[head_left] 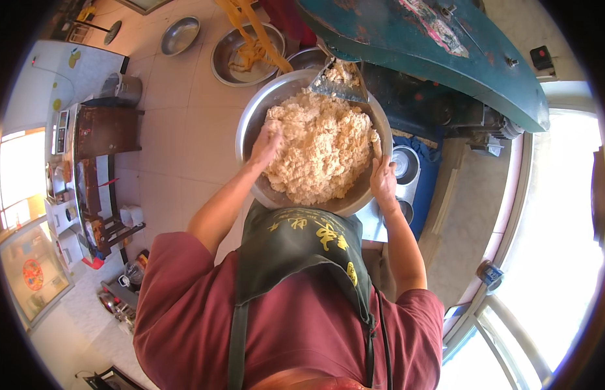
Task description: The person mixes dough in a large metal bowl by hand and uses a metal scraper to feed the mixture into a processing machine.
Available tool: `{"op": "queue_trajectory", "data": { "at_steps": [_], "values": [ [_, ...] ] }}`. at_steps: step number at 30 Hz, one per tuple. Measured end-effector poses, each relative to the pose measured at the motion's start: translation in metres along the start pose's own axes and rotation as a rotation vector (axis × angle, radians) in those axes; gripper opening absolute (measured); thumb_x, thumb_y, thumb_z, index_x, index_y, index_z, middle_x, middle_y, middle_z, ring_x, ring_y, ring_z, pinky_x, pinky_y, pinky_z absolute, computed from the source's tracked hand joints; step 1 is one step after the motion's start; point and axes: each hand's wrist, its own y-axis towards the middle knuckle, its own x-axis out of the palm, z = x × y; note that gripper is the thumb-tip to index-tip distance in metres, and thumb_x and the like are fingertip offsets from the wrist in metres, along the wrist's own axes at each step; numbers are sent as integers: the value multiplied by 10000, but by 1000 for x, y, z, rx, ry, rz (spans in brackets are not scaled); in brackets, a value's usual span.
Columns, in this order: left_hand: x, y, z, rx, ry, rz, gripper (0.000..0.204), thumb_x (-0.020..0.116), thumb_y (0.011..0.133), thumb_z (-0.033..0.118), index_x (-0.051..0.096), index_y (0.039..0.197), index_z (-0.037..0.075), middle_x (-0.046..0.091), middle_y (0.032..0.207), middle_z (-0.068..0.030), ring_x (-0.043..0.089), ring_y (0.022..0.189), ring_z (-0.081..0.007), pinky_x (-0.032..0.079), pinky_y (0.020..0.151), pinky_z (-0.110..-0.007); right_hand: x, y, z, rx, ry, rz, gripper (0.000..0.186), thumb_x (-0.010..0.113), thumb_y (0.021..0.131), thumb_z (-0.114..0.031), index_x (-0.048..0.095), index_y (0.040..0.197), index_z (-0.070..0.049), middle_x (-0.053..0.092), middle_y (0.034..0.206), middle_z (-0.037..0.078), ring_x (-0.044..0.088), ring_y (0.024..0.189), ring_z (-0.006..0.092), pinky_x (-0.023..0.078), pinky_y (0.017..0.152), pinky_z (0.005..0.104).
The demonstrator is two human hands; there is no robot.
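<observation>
A wide metal bowl (249,123) full of pale, crumbly dough (322,153) is in front of my apron. My left hand (268,144) is at the left side of the dough, inside the rim; its fingers are smeared by motion and partly lost against the crumbs. On the right, my right hand (383,179) grips the bowl's rim, with dough stuck near its fingertips. At the far edge, a metal chute (339,89) reaches over the bowl and carries more crumbs.
A large green machine (432,45) overhangs the far right. Beyond the bowl, a metal basin (219,64) holds yellow strips, with a smaller bowl (180,36) to its left. A brown table (107,133) stands left; metal pans (404,164) sit at right.
</observation>
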Motion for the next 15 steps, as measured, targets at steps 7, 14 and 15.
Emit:
{"op": "queue_trajectory", "data": {
  "at_steps": [7, 14, 15],
  "values": [
    [31, -25, 12, 431, 261, 31, 507, 629, 962, 333, 511, 1373, 60, 471, 1408, -186, 597, 1125, -289, 581, 887, -385, -9, 1, 9, -221, 29, -29, 268, 475, 1031, -222, 454, 1142, 21, 558, 996, 358, 541, 940, 552, 485, 797, 580],
    [41, -46, 2, 994, 659, -30, 391, 655, 910, 260, 607, 1287, 169, 537, 1314, -138, 490, 1244, -378, 447, 1018, -511, -69, 24, -65, -240, -90, 34, 245, 573, 979, -253, 573, 1015, -11, 658, 873, 261, 633, 799, 465, 520, 694, 531],
    [40, -48, 2, 1072, 694, -38, 400, 657, 905, 259, 606, 1293, 177, 534, 1323, -138, 486, 1243, -391, 446, 1015, -519, -74, 35, -81, -226, -74, 2, 246, 578, 975, -269, 588, 1006, -25, 678, 832, 244, 647, 777, 458, 523, 683, 528]
  ]
}}
